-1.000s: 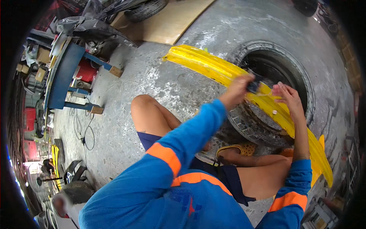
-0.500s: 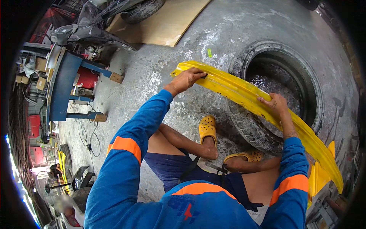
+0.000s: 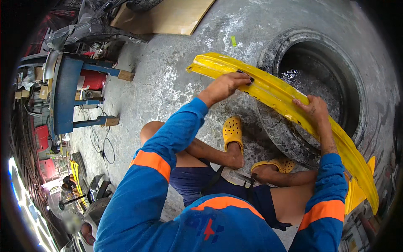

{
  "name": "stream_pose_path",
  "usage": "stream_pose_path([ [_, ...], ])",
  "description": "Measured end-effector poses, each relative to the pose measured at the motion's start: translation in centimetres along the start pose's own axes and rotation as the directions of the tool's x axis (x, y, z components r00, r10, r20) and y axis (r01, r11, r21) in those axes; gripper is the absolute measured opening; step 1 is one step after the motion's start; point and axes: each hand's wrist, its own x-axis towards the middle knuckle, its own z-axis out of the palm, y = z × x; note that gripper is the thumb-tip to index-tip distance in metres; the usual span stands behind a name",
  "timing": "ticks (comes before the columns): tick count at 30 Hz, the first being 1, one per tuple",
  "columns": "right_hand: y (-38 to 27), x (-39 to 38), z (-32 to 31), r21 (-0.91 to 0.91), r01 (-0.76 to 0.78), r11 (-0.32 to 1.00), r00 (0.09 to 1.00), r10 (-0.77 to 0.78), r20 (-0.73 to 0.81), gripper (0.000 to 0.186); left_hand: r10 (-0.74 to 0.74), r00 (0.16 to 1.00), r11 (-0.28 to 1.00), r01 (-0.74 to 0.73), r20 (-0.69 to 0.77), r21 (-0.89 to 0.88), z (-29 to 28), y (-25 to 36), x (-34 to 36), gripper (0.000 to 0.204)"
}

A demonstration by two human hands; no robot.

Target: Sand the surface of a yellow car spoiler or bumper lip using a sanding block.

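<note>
A long, curved yellow panel (image 3: 275, 89), like a car bumper strip with a ridge along it and scuffed edges, slants from the upper middle down to the right. My left hand (image 3: 224, 87) is closed on a small dark pad (image 3: 247, 75), pressed against the panel's upper part; whether it is sandpaper I cannot tell. My right hand (image 3: 317, 111) grips the panel farther down, thumb over its face. Beneath the panel lies a large tyre (image 3: 354, 84) on its side, with wet glints inside it.
A blue metal stand (image 3: 65, 94) on wood blocks is at left, with a cable (image 3: 103, 147) on the floor. A plywood sheet (image 3: 178, 19) lies at the far side. Another yellow piece (image 3: 356, 196) is at lower right. My feet, in yellow clogs (image 3: 233, 130), are near the tyre.
My left hand has slid with the dark pad along the panel, rightward and away from its left end. My right hand keeps its grip. The view has shifted slightly.
</note>
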Motion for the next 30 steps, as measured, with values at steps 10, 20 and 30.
stream_pose_path([
  [10, 0.0, 0.0, -0.1, 0.025, -0.034, 0.999, 0.997, 0.032, 0.064, 0.084, -0.025, 1.0, 0.997, 0.024, -0.016, -0.072, -1.1, -1.9, -2.0, 0.053],
  [20, 0.3, 0.3, 0.5, -0.037, -0.026, 0.999, 0.999, 0.027, 0.024, 0.081, -0.004, 1.0, 0.982, 0.006, 0.012, -0.19, -1.2, -0.7, -0.2, 0.043],
  [30, 0.4, 0.3, 0.5, 0.032, -0.063, 0.997, 0.997, 0.062, 0.042, 0.082, -0.25, 0.964, 0.89, 0.265, 0.089, -0.37, -0.7, 2.5, 1.3, 0.034],
])
